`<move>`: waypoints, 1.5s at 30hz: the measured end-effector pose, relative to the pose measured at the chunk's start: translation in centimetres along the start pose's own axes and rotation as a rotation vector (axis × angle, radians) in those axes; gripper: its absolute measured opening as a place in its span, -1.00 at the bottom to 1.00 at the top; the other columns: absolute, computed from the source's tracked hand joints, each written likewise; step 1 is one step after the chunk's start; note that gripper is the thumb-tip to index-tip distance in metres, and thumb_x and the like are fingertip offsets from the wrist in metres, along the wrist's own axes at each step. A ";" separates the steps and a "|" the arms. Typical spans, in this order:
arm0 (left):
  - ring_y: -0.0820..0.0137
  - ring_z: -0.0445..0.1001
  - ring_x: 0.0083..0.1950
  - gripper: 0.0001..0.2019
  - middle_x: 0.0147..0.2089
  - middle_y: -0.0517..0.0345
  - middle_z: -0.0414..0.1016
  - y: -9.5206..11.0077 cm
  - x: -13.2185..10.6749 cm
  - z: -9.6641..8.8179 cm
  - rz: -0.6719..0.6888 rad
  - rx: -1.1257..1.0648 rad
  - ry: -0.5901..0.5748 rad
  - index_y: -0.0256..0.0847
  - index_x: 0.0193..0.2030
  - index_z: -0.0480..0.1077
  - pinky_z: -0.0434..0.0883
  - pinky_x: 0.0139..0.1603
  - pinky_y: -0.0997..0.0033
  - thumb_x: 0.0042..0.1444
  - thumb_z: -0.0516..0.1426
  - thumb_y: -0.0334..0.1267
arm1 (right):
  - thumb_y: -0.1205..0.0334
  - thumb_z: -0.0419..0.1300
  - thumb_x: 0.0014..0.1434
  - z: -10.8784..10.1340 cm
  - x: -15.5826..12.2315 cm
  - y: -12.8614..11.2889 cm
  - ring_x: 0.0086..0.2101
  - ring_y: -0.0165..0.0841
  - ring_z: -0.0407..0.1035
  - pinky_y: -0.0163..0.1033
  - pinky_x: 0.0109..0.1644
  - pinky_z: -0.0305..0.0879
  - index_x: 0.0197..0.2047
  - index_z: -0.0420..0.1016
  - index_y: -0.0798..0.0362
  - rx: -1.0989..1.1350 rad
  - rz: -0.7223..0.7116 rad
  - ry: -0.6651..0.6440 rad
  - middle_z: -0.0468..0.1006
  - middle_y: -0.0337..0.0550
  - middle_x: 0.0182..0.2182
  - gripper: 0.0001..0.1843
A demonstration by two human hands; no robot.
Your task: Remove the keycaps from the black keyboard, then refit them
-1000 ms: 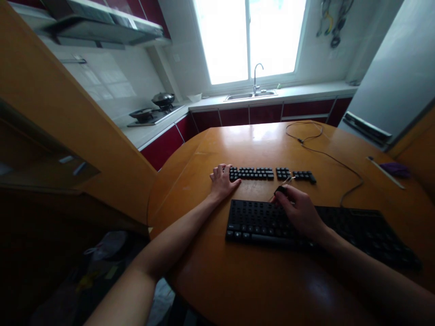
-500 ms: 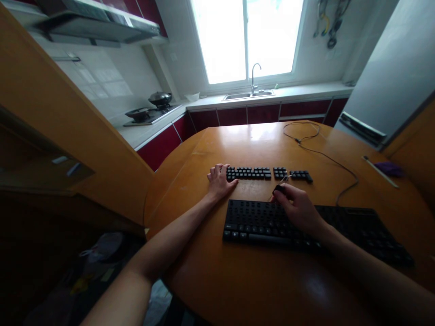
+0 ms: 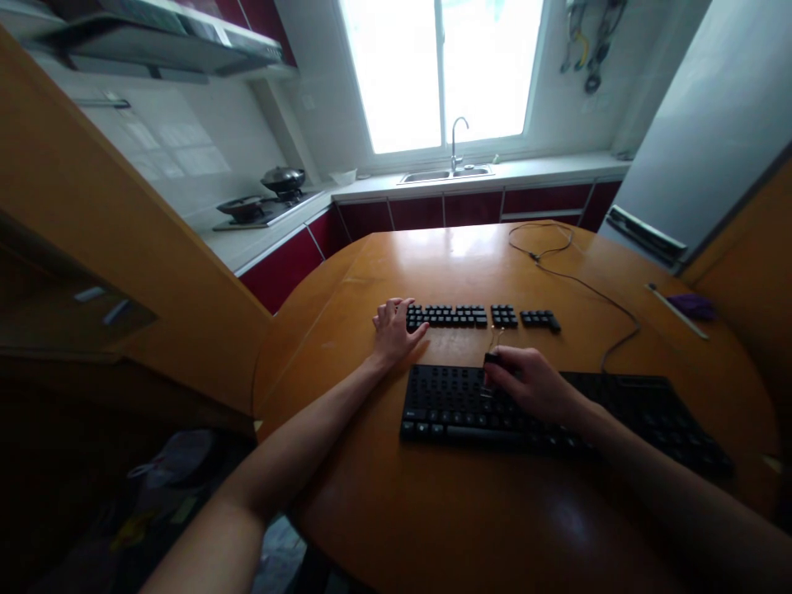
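My left hand (image 3: 393, 332) rests on the table with its fingers spread, at the left end of loose black keycaps (image 3: 454, 316) laid out in rows. My right hand (image 3: 530, 381) pinches a wire keycap puller (image 3: 491, 358) with a dark handle. Thin wires stick out above the grip, and the lower wire end is over the keyboard's key area. The black keyboard (image 3: 479, 435) lies in front of me, its upper left rows without caps and its lower rows with caps. My right hand and forearm hide part of it.
All this sits on a round-ended wooden table (image 3: 346, 363). The keyboard cable (image 3: 594, 287) curls across the far right. A thin white stick (image 3: 684, 315) and a purple cloth (image 3: 694, 306) lie near the right edge. Beyond are a counter with a sink (image 3: 426, 176) and a stove (image 3: 272, 210).
My right hand has moved left and down with the keycap puller, from the keyboard's back edge to over its key rows. My left hand has stayed by the keycaps. The view has shifted slightly.
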State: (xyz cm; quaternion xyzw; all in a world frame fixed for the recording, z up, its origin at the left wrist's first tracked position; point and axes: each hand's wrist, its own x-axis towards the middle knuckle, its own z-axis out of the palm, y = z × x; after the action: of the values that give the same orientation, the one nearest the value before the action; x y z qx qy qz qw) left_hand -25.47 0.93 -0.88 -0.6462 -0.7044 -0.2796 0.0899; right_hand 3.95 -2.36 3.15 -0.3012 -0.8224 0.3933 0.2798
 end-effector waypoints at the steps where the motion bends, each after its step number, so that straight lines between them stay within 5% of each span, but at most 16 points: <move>1: 0.09 0.26 0.20 -0.49 0.19 -0.02 0.33 0.3 -0.1 -0.3 0.032 -0.031 0.005 -0.07 0.22 0.33 0.27 0.21 0.09 0.16 0.24 -0.04 | 0.14 0.08 0.35 0.0 0.0 -0.1 -0.45 -0.39 0.30 -0.28 -0.35 0.23 -0.38 0.45 0.07 -0.014 -0.015 -0.051 0.48 -0.23 -0.49 -0.71; 5: 0.21 0.36 0.13 -0.73 0.06 0.03 0.46 1.9 -1.0 -1.7 0.301 -0.240 -0.098 -0.09 0.07 0.45 0.29 0.23 0.16 0.26 0.13 -0.19 | 0.22 0.11 0.31 -0.3 -0.2 -0.4 -0.51 -0.45 0.18 -0.31 -0.41 0.13 -0.46 0.40 0.07 -0.071 -0.043 -0.166 0.38 -0.31 -0.56 -0.71; 11: 0.31 0.50 -0.11 -0.82 -0.20 0.07 0.56 5.3 -2.9 -4.3 0.737 -0.560 -0.599 -0.10 -0.13 0.55 0.38 0.02 0.26 0.30 0.13 -0.15 | 0.33 0.23 0.15 -1.4 -0.5 -0.8 -0.43 -0.38 0.33 -0.30 -0.31 0.23 -0.46 0.50 0.05 -0.098 -0.151 -0.317 0.52 -0.23 -0.45 -0.86; 16: 0.26 0.51 -0.18 -0.64 -0.23 0.05 0.55 8.0 -3.6 -4.6 0.760 -0.534 -0.718 -0.19 -0.14 0.52 0.40 -0.13 0.32 0.10 0.31 0.05 | 0.35 0.20 0.17 -1.0 -0.4 -0.7 -0.43 -0.34 0.43 -0.30 -0.30 0.27 -0.30 0.60 0.03 -0.078 -0.145 -0.253 0.62 -0.19 -0.41 -0.87; 24: 0.22 0.55 -0.17 -0.70 -0.24 0.05 0.60 9.4 -4.7 -1.5 0.665 -0.548 -0.650 -0.21 -0.32 0.51 0.42 -0.07 0.28 0.03 0.35 0.00 | 0.32 0.11 0.26 -0.3 0.0 0.4 -0.44 -0.35 0.43 -0.30 -0.32 0.26 -0.32 0.53 0.06 -0.122 -0.106 -0.201 0.61 -0.21 -0.42 -0.82; 33: 0.28 0.51 -0.10 -0.82 -0.14 0.04 0.57 9.0 -4.8 -2.7 0.618 -0.729 -0.618 -0.21 -0.20 0.52 0.42 0.00 0.29 0.19 0.26 -0.14 | 0.26 0.11 0.29 1.1 0.0 0.7 -0.48 -0.37 0.36 -0.28 -0.36 0.20 -0.40 0.35 0.04 -0.164 -0.083 0.090 0.51 -0.21 -0.49 -0.80; 40: 0.29 0.47 -0.09 -0.72 -0.18 0.09 0.53 8.3 -4.6 -3.4 0.522 -0.706 -0.293 -0.19 -0.04 0.42 0.43 -0.02 0.27 0.20 0.29 -0.14 | 0.11 0.05 0.39 1.2 -0.1 0.8 -0.36 -0.29 0.49 -0.23 -0.26 0.31 -0.25 0.40 0.03 -0.042 0.022 0.296 0.60 -0.12 -0.37 -0.77; 45: 0.28 0.40 -0.03 -0.82 -0.07 0.09 0.53 7.9 -4.5 -3.4 0.726 -0.430 -0.138 -0.13 -0.01 0.43 0.39 0.05 0.23 0.31 0.18 -0.16 | 0.08 0.06 0.40 1.7 0.2 1.1 -0.40 -0.32 0.50 -0.26 -0.31 0.33 -0.17 0.38 0.02 0.123 0.078 0.299 0.61 -0.18 -0.39 -0.79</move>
State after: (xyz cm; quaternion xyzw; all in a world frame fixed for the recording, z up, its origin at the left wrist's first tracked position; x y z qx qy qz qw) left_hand -17.98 -4.62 1.90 -0.8734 -0.3613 -0.3265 -0.0019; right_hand 2.94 -2.53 1.38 -0.3704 -0.7337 0.4044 0.4013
